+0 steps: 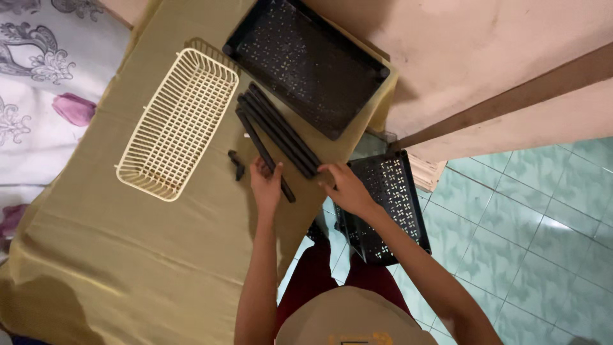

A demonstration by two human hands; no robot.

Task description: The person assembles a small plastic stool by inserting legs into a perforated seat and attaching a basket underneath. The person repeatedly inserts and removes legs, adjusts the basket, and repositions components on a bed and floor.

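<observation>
Olive-green cloth covers the counter [128, 255] here, with teal floor tiles [543, 230] off to the right and a flowery bedsheet [45, 70] on the left. Both hands are at the bundle of black rods [281, 137], which lies diagonally near the counter's front edge, between a cream wire basket [179, 121] and a big black perforated tray [306, 64]. Left hand [265, 185] is resting on the lower end of one rod, fingers laid flat and close together over it, so not really clamped, more like pressing. Right hand [345, 188] has its fingers spread a bit, tips touching the bottom end of the bundle; can't tell if it's actually pinching anything. A small black piece [237, 163] sits just left of the left hand. Another black perforated tray [386, 204] is down off the counter's edge, under the right forearm.
</observation>
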